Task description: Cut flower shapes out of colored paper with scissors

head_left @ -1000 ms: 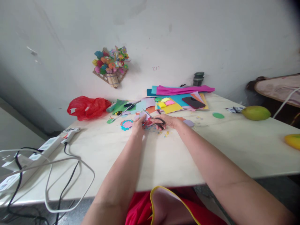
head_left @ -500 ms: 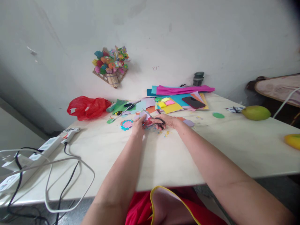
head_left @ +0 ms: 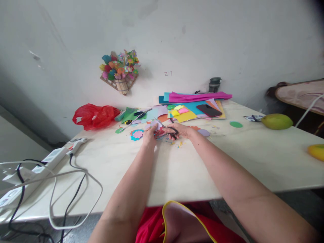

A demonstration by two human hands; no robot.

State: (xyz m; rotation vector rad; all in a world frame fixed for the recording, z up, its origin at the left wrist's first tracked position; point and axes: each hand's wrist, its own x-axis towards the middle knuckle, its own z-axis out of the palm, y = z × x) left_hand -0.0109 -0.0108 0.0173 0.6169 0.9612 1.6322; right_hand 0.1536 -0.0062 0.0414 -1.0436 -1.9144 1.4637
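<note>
At the bottom centre is a red cloth garment with yellow edging (head_left: 149, 222), and beyond it spreads a pale marbled table (head_left: 182, 175). A long white plastic power strip (head_left: 54, 154) lies at lower left. Tiny yellow and blue paper snippets (head_left: 180, 144) litter the tabletop just below the hands. At the frame's centre, the left hand (head_left: 150, 134) pinches a pale lilac paper piece (head_left: 155, 124); close beside it, the right hand (head_left: 180, 130) has its fingers curled around black-handled metal scissors (head_left: 173, 136), their blades pointing up and left towards that piece. A scalloped blue-and-pink paper flower (head_left: 138, 135) lies just left of the left hand. Farther back, a crumpled red plastic bag (head_left: 95, 116) sits left of centre, and a dark flat phone (head_left: 209, 110) rests on coloured sheets right of centre. Highest, at upper left, a multicoloured flower bouquet (head_left: 120, 67) hangs on the wall.
</note>
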